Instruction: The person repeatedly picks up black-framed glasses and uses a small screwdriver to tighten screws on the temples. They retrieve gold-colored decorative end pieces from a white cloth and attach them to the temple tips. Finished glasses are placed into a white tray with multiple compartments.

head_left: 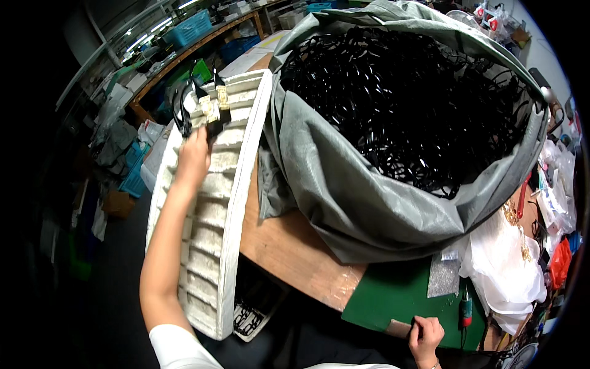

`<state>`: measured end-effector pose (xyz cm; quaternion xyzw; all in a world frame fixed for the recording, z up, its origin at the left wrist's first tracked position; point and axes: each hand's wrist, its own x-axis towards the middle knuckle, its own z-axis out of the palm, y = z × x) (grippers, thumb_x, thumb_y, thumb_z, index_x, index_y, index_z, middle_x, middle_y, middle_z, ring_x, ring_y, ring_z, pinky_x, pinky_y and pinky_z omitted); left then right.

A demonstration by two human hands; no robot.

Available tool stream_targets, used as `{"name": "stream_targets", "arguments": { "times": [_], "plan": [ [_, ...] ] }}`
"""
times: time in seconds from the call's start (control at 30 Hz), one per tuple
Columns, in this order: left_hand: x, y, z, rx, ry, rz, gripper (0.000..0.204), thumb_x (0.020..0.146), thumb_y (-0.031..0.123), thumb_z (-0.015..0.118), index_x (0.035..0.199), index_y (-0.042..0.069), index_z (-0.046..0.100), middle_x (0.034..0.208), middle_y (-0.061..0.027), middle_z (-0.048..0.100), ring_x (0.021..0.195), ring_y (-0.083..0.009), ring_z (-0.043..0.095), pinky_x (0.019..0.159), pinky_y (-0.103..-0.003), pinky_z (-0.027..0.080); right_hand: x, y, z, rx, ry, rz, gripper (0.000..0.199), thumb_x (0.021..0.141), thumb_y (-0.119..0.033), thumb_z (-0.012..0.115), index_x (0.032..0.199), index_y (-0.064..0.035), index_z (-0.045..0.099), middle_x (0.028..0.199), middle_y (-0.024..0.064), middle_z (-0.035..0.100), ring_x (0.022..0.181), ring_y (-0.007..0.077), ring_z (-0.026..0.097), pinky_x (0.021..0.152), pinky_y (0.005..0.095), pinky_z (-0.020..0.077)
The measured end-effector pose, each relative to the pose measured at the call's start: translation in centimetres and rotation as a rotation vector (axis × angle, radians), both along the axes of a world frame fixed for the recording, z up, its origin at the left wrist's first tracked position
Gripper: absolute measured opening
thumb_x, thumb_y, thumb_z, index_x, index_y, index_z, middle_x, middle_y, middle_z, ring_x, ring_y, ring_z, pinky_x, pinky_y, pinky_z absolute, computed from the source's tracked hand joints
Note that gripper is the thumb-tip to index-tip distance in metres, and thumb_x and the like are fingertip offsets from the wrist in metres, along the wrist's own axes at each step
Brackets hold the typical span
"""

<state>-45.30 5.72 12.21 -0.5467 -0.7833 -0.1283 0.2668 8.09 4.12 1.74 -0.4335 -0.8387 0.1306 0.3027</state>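
My left hand (195, 154) reaches to the far end of a long white slotted tray (228, 270), its fingers closed at a dark piece. Around those fingertips sit glossy black curved pieces (182, 114) and pale gold-coloured parts (210, 109), in and above the upper slots. What exactly the fingers grip is partly hidden. My right hand (426, 338) rests low at the front of a green mat (387, 295), with its fingers curled. Beside them lies a small flat brownish piece (398, 328); whether anything is inside the fingers cannot be seen.
A big grey fabric sack (369, 209), full of tangled glossy black strips (399, 104), stands on the wooden table (295, 252). To its right are a red-and-green handled tool (466, 310), a silvery textured sheet (444, 275) and white plastic bags (501, 277). Blue crates (187, 27) stand behind.
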Motion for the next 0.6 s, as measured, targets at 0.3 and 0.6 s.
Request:
{"name": "stream_targets", "arguments": {
  "times": [0.3, 0.6],
  "plan": [
    [-13.2, 17.5, -5.7, -0.03, -0.09, -0.103, 0.04, 0.073, -0.01, 0.038, 0.103, 0.011, 0.055, 0.104, -0.0132, 0.056, 0.096, -0.0331, 0.05, 0.092, -0.044, 0.034, -2.6, 0.7, 2.0, 0.134, -0.115, -0.057, 0.017, 0.066, 0.001, 0.057, 0.083, -0.0026, 0.059, 0.064, 0.0113, 0.052, 0.053, 0.0264, 0.049, 0.049, 0.0338, 0.04],
    [-11.0, 15.7, -5.5, 0.009, -0.084, -0.169, 0.048, 0.069, -0.001, 0.051, 0.116, 0.006, 0.043, 0.115, -0.0178, 0.047, 0.11, -0.0322, 0.043, 0.096, -0.042, 0.03, -2.8, 1.0, 1.5, 0.069, -0.155, -0.033, 0.017, 0.067, 0.001, 0.057, 0.084, -0.0022, 0.059, 0.064, 0.0116, 0.052, 0.052, 0.0266, 0.049, 0.048, 0.0346, 0.0405]
  ]
}}
